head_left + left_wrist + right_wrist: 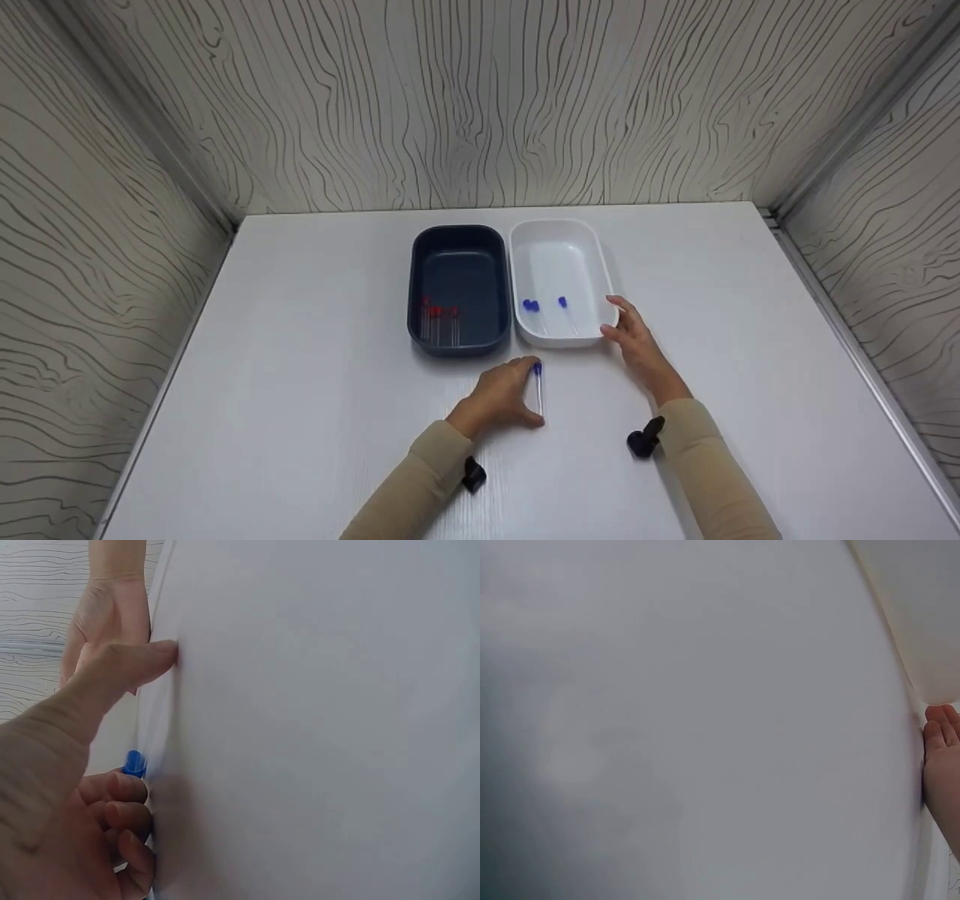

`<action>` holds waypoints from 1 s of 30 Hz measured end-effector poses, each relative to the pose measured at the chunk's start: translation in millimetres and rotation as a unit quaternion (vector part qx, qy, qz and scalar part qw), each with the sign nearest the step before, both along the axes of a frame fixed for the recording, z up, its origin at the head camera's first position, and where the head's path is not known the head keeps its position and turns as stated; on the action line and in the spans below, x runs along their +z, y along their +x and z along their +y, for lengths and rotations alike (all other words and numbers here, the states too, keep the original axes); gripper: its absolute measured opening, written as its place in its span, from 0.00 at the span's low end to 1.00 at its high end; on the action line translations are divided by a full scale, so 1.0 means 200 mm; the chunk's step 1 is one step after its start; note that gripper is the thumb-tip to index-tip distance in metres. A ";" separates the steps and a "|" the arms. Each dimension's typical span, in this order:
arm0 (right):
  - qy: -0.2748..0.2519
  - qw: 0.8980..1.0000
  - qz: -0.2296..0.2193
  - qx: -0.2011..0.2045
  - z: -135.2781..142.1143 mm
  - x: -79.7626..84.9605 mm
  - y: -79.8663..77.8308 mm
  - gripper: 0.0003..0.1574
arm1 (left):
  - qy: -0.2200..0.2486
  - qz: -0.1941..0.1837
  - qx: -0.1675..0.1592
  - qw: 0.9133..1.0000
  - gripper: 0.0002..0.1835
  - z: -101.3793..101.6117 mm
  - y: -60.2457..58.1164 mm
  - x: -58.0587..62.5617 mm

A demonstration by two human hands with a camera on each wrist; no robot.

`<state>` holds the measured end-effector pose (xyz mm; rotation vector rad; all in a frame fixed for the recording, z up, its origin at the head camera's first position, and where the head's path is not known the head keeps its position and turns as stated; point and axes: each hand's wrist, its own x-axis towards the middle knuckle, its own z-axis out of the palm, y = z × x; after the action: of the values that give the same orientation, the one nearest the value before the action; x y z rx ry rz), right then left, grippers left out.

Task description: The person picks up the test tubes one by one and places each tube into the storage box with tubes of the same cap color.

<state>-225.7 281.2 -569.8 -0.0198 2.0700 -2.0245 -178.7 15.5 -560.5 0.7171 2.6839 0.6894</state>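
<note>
My left hand [501, 394] is at a thin clear tube with a blue cap [538, 369], just in front of the trays. Its fingertips are by the cap, while the thumb sits well apart near the other end. The blue cap [134, 763] shows beside the curled fingers in the left wrist view; the clear body is hard to make out there. At the near right corner of the white tray [564, 342], my right hand [636, 346] holds the rim between thumb and fingers. Tubes with blue caps [531, 305] lie inside that tray.
A dark blue tray [460, 350] stands close beside the white one on its left. Several tubes with red caps [436, 311] lie in its near half. The white table [300, 360] meets patterned panels [465, 112] at the back and both sides.
</note>
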 end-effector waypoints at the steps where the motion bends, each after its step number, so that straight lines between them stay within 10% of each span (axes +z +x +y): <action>1: -0.003 1.000 0.002 0.000 0.00 0.00 0.00 0.39 | 0.000 0.001 0.000 1.000 0.51 0.00 0.00 0.00; 30: -0.011 1.000 0.006 -0.004 -0.01 0.00 0.00 0.38 | 0.042 0.020 -0.011 0.999 0.50 -0.02 0.00 0.09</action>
<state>-226.0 279.7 -569.6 -0.0277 2.0582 -2.0567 -179.3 11.4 -542.5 0.7881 2.6918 0.7942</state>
